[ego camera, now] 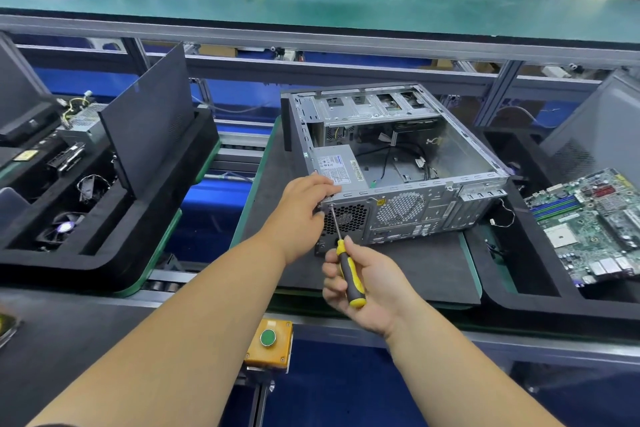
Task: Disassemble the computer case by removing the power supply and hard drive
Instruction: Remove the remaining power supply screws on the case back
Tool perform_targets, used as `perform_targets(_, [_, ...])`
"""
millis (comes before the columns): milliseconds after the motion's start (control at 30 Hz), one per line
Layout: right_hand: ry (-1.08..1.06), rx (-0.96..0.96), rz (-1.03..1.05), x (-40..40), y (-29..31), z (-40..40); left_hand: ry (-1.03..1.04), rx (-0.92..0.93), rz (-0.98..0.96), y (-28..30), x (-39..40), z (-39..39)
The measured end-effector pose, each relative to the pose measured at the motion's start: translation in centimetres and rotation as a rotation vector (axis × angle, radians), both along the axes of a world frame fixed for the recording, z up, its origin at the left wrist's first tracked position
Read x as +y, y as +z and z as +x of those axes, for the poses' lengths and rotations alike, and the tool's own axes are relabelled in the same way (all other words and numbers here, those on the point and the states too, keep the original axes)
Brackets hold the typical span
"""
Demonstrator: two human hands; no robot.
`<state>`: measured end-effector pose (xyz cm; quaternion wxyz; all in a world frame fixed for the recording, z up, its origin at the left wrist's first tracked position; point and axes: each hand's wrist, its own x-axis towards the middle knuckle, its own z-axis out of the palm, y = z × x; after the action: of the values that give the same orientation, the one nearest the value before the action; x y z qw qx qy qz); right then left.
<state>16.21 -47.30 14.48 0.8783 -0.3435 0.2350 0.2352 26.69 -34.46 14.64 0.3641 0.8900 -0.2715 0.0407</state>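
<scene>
An open grey computer case (460, 149) lies on its side on a dark foam pallet (415, 263), rear panel facing me. The power supply (334, 163) sits in its near left corner, label up. My left hand (301, 208) grips that rear corner of the case, fingers on top of the power supply's edge. My right hand (367, 284) holds a yellow and black screwdriver (348, 267); its shaft tip touches the rear panel's upper left corner by the fan grille. Loose cables lie inside the case. The hard drive cannot be picked out.
A foam tray (86, 253) on the left holds a removed power supply, fans and a leaning black side panel (152, 121). A motherboard (592, 222) lies in the right tray. A yellow box with a green button (268, 340) sits at the bench's near edge. A green shelf runs overhead.
</scene>
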Motion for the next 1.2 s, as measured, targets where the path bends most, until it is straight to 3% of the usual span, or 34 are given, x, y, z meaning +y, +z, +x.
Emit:
perform_targets(100, [-0.031,-0.033,-0.036,0.4,-0.3,-0.3,0.004,0.003,0.002,-0.1,-0.1,-0.1])
perform_targets(233, [-0.031,-0.014,-0.332,1.2,0.5,-0.2,0.002,0.008,0.006,0.0,-0.2,-0.2])
perform_targets(300, [0.070,-0.008,-0.746,1.5,1.8,0.2,-0.001,0.013,0.008,0.0,-0.3,-0.2])
perform_targets(400, [0.347,-0.169,-1.630,1.3,1.8,0.1,0.010,0.018,0.007,0.0,-0.5,-0.3])
perform_targets(467, [0.370,-0.232,-1.796,1.2,1.4,-0.1,0.015,0.017,0.008,-0.1,-0.5,-0.2])
perform_targets(533, [0.298,-0.240,-1.603,0.9,1.0,0.2,0.005,0.020,0.015,-0.2,-0.3,-0.1])
perform_targets(667, [0.048,0.029,-0.444,-0.5,0.9,0.1,-0.056,0.041,0.011,-0.3,0.2,0.1])
perform_targets(733, [0.034,0.046,-0.196,-1.2,0.6,-0.3,-0.063,0.152,-0.112,-0.4,0.5,-0.3])
perform_targets(833, [0.024,0.021,-0.182,-1.4,0.4,-0.5,0.180,0.337,-0.551,-0.7,0.7,-2.1])
perform_targets(933, [0.006,0.045,-0.201,-0.9,0.2,-0.8,0.475,0.610,-0.764,-1.0,0.5,-3.7])
perform_targets(1067, [-0.052,0.073,-0.163,-0.2,0.3,-0.9,0.350,1.141,-0.997,-0.4,-0.3,-4.1])
perform_targets(1200, [-0.082,0.127,-0.100,0.1,1.2,-0.7,0.291,1.204,-1.022,0.2,-1.5,-4.2])
